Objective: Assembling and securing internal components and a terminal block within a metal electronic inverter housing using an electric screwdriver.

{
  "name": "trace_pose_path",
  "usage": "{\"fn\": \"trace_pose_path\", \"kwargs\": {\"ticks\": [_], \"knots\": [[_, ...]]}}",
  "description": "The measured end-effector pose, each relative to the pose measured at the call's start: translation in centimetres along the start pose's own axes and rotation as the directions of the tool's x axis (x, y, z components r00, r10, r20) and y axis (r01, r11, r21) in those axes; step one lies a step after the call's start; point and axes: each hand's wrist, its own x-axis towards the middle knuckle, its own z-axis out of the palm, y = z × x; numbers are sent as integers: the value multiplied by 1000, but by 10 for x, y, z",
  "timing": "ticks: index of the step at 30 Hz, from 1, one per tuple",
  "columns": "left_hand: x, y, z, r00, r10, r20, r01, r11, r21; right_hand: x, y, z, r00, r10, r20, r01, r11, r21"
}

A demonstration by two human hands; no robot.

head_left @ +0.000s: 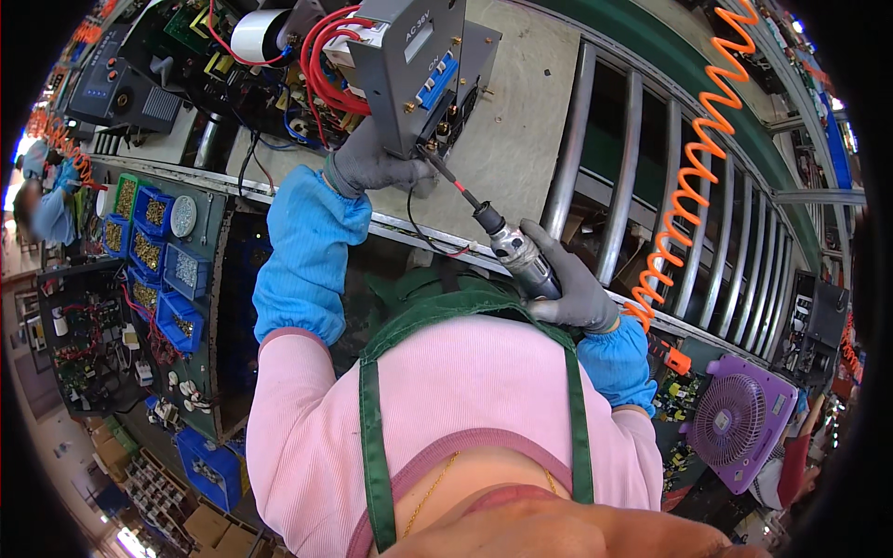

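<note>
Currently, the left hand (372, 163), in a grey knit glove with a blue fabric sleeve cover over the forearm, sits at upper centre of the frame. Its grip is closed around the lower edge of a grey metal box (409, 70), a squared sheet-metal housing with a blue connector strip on its face and thick red wires (326, 65) looping out of its left side. The box stands tilted on a pale, flat surface (521, 130).

The right hand (567, 284), likewise grey-gloved and blue-sleeved, lies right of centre. Its grip is wrapped fully around the barrel of a powered screwdriver (516, 256), a cylindrical tool with a shiny ribbed metal collar and dark body. The tool's thin bit runs up and to the left, and its tip meets the lower corner of the box, just beside the left fingers. The screwdriver thus lies between the two hands, angled diagonally from lower right to upper left.

An orange coiled hose (693, 177) spirals from the upper right down toward the right wrist. Metal rollers (633, 177), smooth and tubular, form a conveyor at right. Blue plastic bins (153, 251) holding small parts sit at left. A purple fan (735, 418) with a round grille stands at lower right.
</note>
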Motion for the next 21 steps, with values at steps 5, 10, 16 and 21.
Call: {"fn": "trace_pose_path", "kwargs": {"ticks": [5,10,16,21], "knots": [[2,2,3,1000,21,-17,-22,999,-30,-2,2,-2,1000,17,12,-16,1000,-14],[2,16,12,998,5,-67,-1,998,67,-13,9,-1,981,194,-22,-183,951,249],[1,20,11,999,36,-40,-33,997,64,12,59,-3,930,365,-43,-306,832,463],[2,21,9,999,-26,-37,28,998,54,29,102,12,889,440,-123,-376,857,352]]}}
